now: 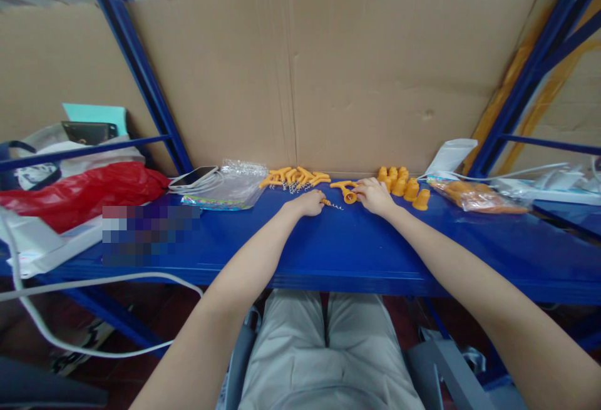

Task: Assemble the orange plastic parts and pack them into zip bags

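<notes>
My left hand (310,202) is closed on an orange-handled corkscrew (328,203) whose metal spiral points right, low over the blue shelf (328,253). My right hand (373,196) is closed on an orange cone-shaped cap (349,196), held just beside the spiral's tip. Behind my left hand lies a heap of several orange T-handle corkscrews (295,178). Another orange handle (342,184) lies just behind the cap. Several upright orange caps (404,186) stand behind and to the right of my right hand.
A clear plastic bag (235,186) and a phone (193,176) with a white cable lie left of the heap. A red bag (79,188) sits farther left. A bag of orange parts (474,196) and a white pouch (451,156) lie to the right. Cardboard (328,72) backs the shelf.
</notes>
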### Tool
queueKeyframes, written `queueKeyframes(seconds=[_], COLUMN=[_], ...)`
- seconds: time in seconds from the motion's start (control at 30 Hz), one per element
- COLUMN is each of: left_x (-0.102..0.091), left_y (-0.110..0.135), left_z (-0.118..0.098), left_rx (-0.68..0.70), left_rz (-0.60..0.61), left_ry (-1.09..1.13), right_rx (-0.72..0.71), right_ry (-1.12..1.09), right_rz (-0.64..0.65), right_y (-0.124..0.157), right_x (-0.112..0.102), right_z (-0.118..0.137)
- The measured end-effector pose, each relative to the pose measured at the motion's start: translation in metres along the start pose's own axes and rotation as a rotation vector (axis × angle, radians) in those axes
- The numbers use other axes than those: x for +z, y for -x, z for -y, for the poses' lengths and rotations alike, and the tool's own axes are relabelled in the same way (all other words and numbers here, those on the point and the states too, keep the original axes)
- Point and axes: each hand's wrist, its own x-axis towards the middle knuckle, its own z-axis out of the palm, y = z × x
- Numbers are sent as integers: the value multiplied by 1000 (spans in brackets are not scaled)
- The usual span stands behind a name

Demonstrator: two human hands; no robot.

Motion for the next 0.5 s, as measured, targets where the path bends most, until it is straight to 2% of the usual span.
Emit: queueKeyframes(seconds=[0.33,0.5], left_x=[-2,-1], left_y=[1,1], left_z=[-2,-2], left_rx=[-8,-2], left_rz=[12,4], left_ry=[9,7], right_rx=[56,30], right_ry=[-9,-34], right_rz=[29,58], right_y=[2,2], right_x=[-6,-12], right_z=[10,11])
